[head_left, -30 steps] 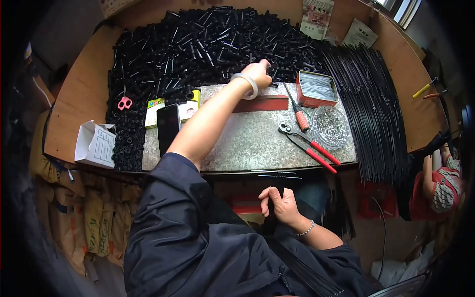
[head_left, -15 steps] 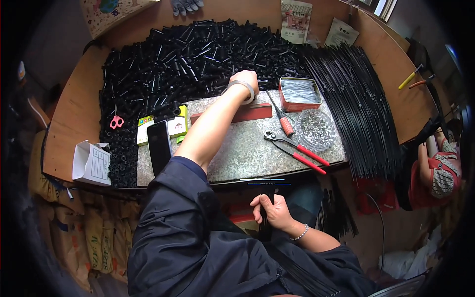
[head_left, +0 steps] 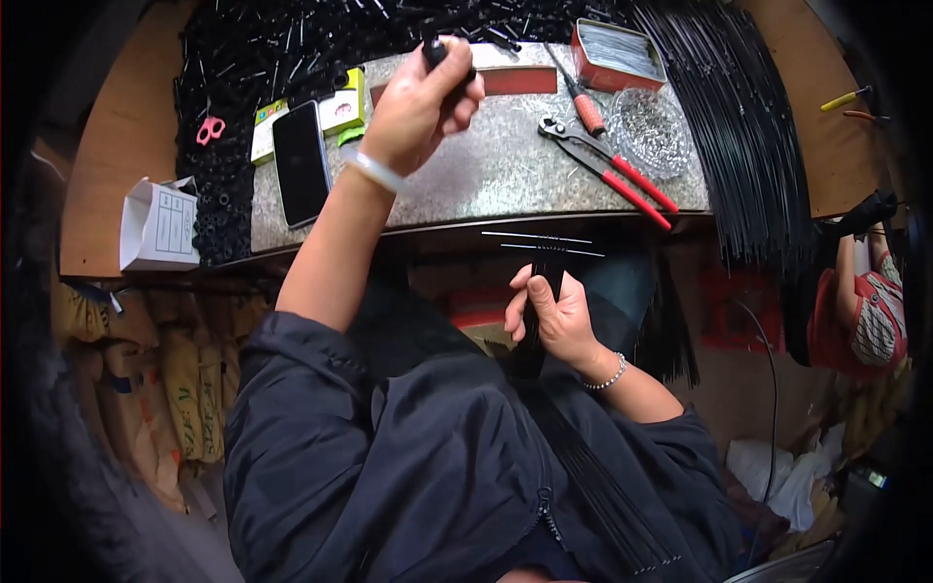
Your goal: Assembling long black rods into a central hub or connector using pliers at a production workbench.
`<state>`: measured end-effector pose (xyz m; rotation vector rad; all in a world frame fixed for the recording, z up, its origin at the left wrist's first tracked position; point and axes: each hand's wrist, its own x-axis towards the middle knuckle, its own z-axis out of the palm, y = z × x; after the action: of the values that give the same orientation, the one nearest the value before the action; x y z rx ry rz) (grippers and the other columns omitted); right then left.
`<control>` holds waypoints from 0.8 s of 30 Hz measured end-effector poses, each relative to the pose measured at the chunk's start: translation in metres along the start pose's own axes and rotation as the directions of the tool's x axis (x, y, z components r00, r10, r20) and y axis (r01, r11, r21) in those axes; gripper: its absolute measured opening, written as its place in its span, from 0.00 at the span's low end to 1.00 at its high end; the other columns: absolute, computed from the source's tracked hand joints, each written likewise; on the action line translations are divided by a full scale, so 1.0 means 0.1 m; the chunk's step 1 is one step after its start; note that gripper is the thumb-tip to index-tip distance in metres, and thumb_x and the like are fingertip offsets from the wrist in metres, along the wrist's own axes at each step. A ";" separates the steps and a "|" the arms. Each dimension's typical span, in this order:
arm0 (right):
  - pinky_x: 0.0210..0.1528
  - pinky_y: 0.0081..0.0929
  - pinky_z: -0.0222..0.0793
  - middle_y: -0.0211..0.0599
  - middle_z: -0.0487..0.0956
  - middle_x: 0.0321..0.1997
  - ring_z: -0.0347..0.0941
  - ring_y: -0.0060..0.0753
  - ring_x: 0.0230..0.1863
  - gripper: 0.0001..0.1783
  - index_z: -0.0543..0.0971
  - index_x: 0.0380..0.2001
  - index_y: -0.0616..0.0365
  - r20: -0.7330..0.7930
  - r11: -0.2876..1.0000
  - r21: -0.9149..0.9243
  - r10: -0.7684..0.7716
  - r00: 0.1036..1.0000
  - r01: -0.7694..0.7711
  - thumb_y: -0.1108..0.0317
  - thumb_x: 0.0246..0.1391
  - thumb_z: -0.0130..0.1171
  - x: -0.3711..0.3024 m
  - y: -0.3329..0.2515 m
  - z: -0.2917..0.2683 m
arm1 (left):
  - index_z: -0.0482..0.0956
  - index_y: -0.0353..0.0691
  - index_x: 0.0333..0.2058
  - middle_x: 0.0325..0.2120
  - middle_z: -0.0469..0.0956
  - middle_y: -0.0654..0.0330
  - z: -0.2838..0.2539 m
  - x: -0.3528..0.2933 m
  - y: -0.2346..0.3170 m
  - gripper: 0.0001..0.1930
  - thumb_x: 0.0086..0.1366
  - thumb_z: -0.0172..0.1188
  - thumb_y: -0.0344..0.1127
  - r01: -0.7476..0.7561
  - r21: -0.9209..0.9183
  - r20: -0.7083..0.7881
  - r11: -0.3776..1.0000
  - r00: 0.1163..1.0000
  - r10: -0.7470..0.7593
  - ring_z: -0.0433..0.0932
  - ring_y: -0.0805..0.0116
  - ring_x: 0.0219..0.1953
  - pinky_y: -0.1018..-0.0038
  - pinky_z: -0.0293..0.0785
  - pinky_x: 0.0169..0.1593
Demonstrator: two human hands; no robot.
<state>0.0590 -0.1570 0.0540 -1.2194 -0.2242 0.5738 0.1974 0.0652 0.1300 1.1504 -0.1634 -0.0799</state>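
My left hand [head_left: 418, 102], with a pale bangle at its wrist, is raised above the stone slab [head_left: 466, 185]. Its fingers are closed around a short black tubular piece [head_left: 436, 54], partly covered by the hand. Lower down, in front of the slab's near edge, my right hand [head_left: 566, 316] grips a bundle of thin black rods [head_left: 546, 267]. Two thin metal wires [head_left: 544, 236] lie crosswise at the bundle's upper end. The rods' other ends [head_left: 632, 525] run down over my dark jacket.
Pliers with red handles [head_left: 612, 170], a screwdriver-like tool [head_left: 586, 107], a dish of small metal bits [head_left: 653, 131] and a tin of wires [head_left: 622, 58] lie right. A phone [head_left: 301, 165] lies left. Black tubes [head_left: 282, 49] and long rods [head_left: 748, 146] surround the slab. Another person [head_left: 865, 311] sits far right.
My left hand has come back from the pile of black tubes toward me and now shows a black piece in it. The right hand keeps its grip on the rods. The view has tilted downward.
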 end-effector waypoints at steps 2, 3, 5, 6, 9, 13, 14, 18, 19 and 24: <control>0.22 0.16 0.66 0.40 0.75 0.19 0.68 0.21 0.16 0.18 0.64 0.36 0.58 -0.016 0.999 0.013 -0.044 0.999 0.044 0.52 0.63 0.44 -0.02 0.06 0.01 | 0.65 0.43 0.42 0.28 0.76 0.60 0.11 -0.45 -0.05 0.10 0.67 0.53 0.38 0.026 -0.007 -0.024 1.000 0.999 -0.026 0.70 0.80 0.23 0.85 0.65 0.24; 0.21 0.16 0.66 0.40 0.75 0.19 0.68 0.22 0.16 0.18 0.63 0.35 0.57 -0.021 0.999 -0.005 -0.040 0.999 0.040 0.52 0.62 0.45 -0.05 0.05 0.04 | 0.64 0.42 0.46 0.30 0.76 0.57 0.17 -0.66 -0.07 0.12 0.67 0.52 0.36 0.027 -0.010 -0.067 1.000 0.997 -0.028 0.71 0.79 0.24 0.85 0.67 0.25; 0.21 0.15 0.66 0.39 0.75 0.19 0.69 0.22 0.16 0.18 0.62 0.36 0.57 -0.030 0.999 -0.020 -0.044 0.999 0.043 0.52 0.62 0.45 -0.08 0.04 0.11 | 0.59 0.38 0.56 0.34 0.77 0.54 0.16 -1.01 -0.11 0.21 0.66 0.52 0.31 0.134 -0.084 -0.086 0.987 0.986 -0.141 0.72 0.79 0.30 0.83 0.69 0.32; 0.21 0.15 0.66 0.39 0.75 0.19 0.69 0.22 0.16 0.18 0.62 0.36 0.57 -0.025 0.999 -0.018 -0.037 0.999 0.036 0.52 0.62 0.45 -0.10 0.04 0.14 | 0.62 0.35 0.54 0.34 0.77 0.55 0.14 -1.13 -0.15 0.20 0.65 0.53 0.31 0.199 -0.146 -0.103 0.969 0.971 -0.215 0.72 0.79 0.30 0.83 0.69 0.33; 0.21 0.15 0.66 0.39 0.75 0.19 0.69 0.22 0.15 0.18 0.61 0.37 0.57 0.008 0.999 -0.037 -0.022 1.000 0.023 0.52 0.62 0.45 -0.13 0.06 0.21 | 0.73 0.31 0.45 0.32 0.77 0.60 0.15 -1.39 -0.24 0.14 0.65 0.55 0.35 0.238 -0.224 -0.151 0.945 0.949 -0.275 0.70 0.80 0.28 0.84 0.67 0.32; 0.20 0.15 0.66 0.39 0.75 0.19 0.69 0.22 0.15 0.18 0.62 0.37 0.58 0.022 1.000 -0.023 -0.016 1.000 0.016 0.52 0.62 0.45 -0.18 0.07 0.26 | 0.77 0.33 0.39 0.30 0.76 0.62 0.13 -1.61 -0.35 0.13 0.65 0.57 0.39 0.255 -0.316 0.037 0.914 0.966 -0.257 0.69 0.80 0.27 0.85 0.66 0.30; 0.20 0.15 0.66 0.39 0.75 0.19 0.69 0.22 0.15 0.18 0.62 0.37 0.58 0.030 0.999 -0.029 -0.018 0.999 0.019 0.52 0.62 0.45 -0.18 0.07 0.26 | 0.77 0.33 0.39 0.31 0.77 0.62 0.18 -1.63 -0.37 0.13 0.64 0.57 0.38 0.223 -0.331 0.004 0.917 0.972 -0.235 0.70 0.80 0.27 0.84 0.66 0.31; 0.20 0.15 0.66 0.39 0.75 0.20 0.70 0.22 0.16 0.19 0.63 0.38 0.58 0.056 0.999 -0.033 -0.035 0.998 0.037 0.52 0.62 0.46 -0.18 0.08 0.28 | 0.75 0.32 0.45 0.34 0.77 0.61 0.28 -1.65 -0.42 0.16 0.65 0.56 0.38 0.241 -0.338 -0.006 0.910 0.966 -0.258 0.71 0.79 0.29 0.83 0.68 0.31; 0.20 0.15 0.66 0.39 0.75 0.20 0.70 0.22 0.16 0.19 0.63 0.38 0.58 0.057 0.999 -0.032 -0.032 0.998 0.034 0.52 0.62 0.46 -0.19 0.08 0.28 | 0.75 0.32 0.45 0.34 0.77 0.61 0.29 -1.65 -0.43 0.16 0.65 0.56 0.38 0.241 -0.339 -0.009 0.910 0.966 -0.259 0.71 0.79 0.29 0.83 0.68 0.31; 0.21 0.16 0.67 0.40 0.76 0.20 0.71 0.23 0.16 0.18 0.64 0.37 0.59 0.053 0.999 -0.022 -0.039 0.998 0.041 0.52 0.62 0.46 -0.22 0.09 0.28 | 0.70 0.33 0.51 0.31 0.73 0.64 0.28 -1.59 -0.50 0.21 0.65 0.56 0.40 0.288 -0.511 0.051 0.810 0.951 -0.306 0.69 0.80 0.29 0.84 0.67 0.29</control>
<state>0.0256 -0.1437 0.0582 -1.2208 -0.2998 0.5702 0.0366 0.0434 0.0813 0.6282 0.0724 -0.3635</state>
